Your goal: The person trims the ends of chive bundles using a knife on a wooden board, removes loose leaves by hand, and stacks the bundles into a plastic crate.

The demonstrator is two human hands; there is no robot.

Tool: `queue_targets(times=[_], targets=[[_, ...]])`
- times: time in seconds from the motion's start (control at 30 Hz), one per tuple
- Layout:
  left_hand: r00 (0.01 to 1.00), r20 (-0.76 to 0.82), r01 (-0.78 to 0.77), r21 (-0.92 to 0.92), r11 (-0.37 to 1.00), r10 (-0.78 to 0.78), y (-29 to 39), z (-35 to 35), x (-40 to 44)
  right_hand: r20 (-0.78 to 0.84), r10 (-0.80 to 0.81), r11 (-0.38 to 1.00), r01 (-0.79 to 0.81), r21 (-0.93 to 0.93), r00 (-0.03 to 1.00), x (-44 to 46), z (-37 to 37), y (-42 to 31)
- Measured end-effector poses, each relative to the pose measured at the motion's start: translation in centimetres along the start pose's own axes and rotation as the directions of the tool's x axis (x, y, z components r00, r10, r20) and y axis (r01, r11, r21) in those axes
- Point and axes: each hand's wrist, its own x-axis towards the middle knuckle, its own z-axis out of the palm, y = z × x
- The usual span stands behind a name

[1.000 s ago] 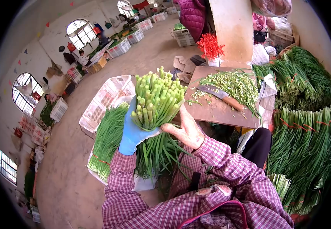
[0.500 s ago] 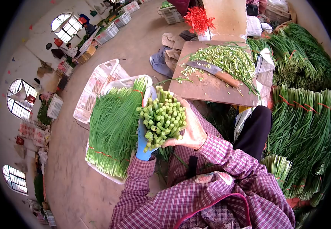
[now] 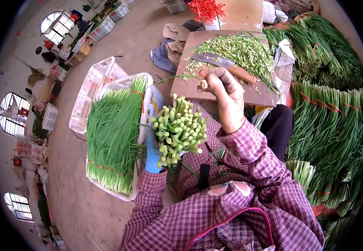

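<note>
My left hand, in a blue glove, is wrapped around a thick bunch of garlic chives whose pale cut ends face up at me. Above and to the right of the bunch, my bare right hand is raised with its fingers curled and thumb and forefinger close together. Whether something small is between them I cannot make out. Behind that hand is a cutting board bearing a knife with a wooden handle and a heap of chopped green pieces. A thin green strand sticks out over the board's left edge.
A white crate of chives tied with red bands stands to the left, beside another pale crate. Large piles of banded chives lie at the right. Red ties stand in a white container behind the board.
My right hand has come off the bunch and risen toward the board, its fingers now curled. The left hand still holds the bunch. The whole view has shifted slightly.
</note>
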Motion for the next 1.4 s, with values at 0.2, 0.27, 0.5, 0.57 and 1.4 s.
queue_targets(times=[0.2, 0.27, 0.5, 0.57, 1.4], targets=[[0.977, -0.065, 0.176, -0.285, 0.942, -0.202, -0.8, 0.5, 1.0, 0.428, 0.003, 0.569, 0.351, -0.744, 0.904, 0.7, -0.7, -1.8], [0.977, -0.099, 0.152, -0.295, 0.943, -0.189, -2.7, -0.4, 0.5, 0.406, -0.083, 0.595, 0.372, -0.712, 0.910, 0.7, -0.9, -0.4], [0.915, -0.374, 0.115, -0.115, 0.987, -0.150, 0.5, 3.5, 1.2, 0.005, -0.090, 0.887, 0.083, -0.455, 0.996, 2.1, -3.4, -0.3], [0.950, -0.295, 0.036, 0.414, 0.909, 0.097, 1.4, 4.2, 1.5, 0.217, -0.140, 0.619, 0.257, -0.743, 0.966, 2.2, -4.3, -2.0], [0.957, -0.290, 0.075, 0.295, 0.953, 0.015, 0.4, 4.3, 2.1, 0.540, -0.047, 0.364, 0.518, -0.774, 0.840, -0.9, -3.5, -0.2]])
